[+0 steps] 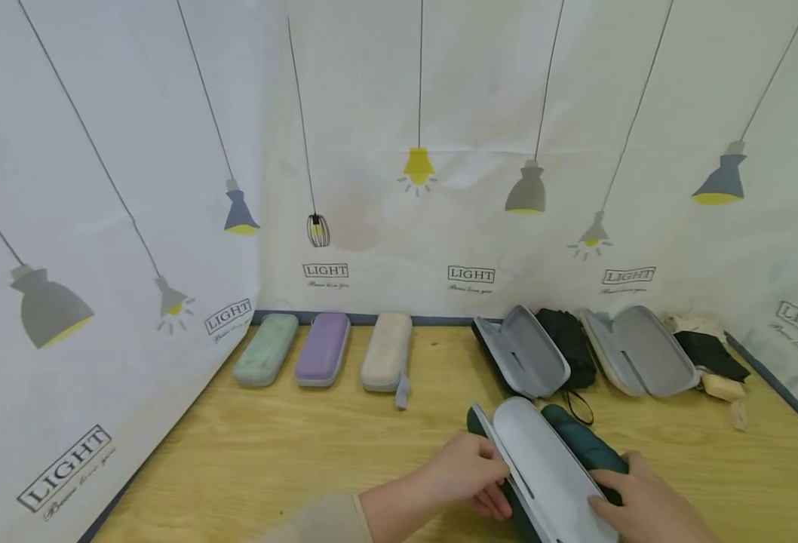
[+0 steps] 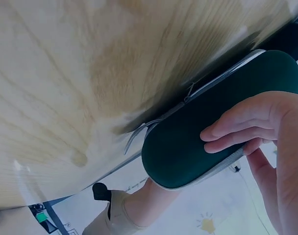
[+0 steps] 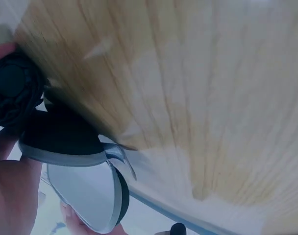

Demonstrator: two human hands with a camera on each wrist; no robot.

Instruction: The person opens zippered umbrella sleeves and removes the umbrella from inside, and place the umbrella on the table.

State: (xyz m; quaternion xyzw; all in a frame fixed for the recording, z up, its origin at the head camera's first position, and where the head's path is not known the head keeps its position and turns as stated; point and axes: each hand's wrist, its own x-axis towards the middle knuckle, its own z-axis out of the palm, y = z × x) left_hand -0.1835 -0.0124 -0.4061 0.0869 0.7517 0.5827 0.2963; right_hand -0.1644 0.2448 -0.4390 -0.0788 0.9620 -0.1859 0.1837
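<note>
An open dark green hard case (image 1: 548, 460) with a pale grey lining is tilted near the front right. My left hand (image 1: 456, 475) pinches the rim of its left half, fingers on the green shell (image 2: 208, 127) outside and thumb at the edge. Along the case's right side lies a folded dark green umbrella (image 1: 578, 437); its round end (image 3: 12, 81) shows in the right wrist view. My right hand (image 1: 650, 501) grips this umbrella beside the case, its thumb against the case's right half. The far fingers are partly hidden behind the umbrella.
Closed cases in mint (image 1: 266, 351), purple (image 1: 323, 351) and cream (image 1: 387, 353) stand at the back left. At the back right are an open black case (image 1: 531, 354), a black folded umbrella (image 1: 569, 347), an open cream case (image 1: 657, 354) and a black-and-beige bundle (image 1: 711, 354).
</note>
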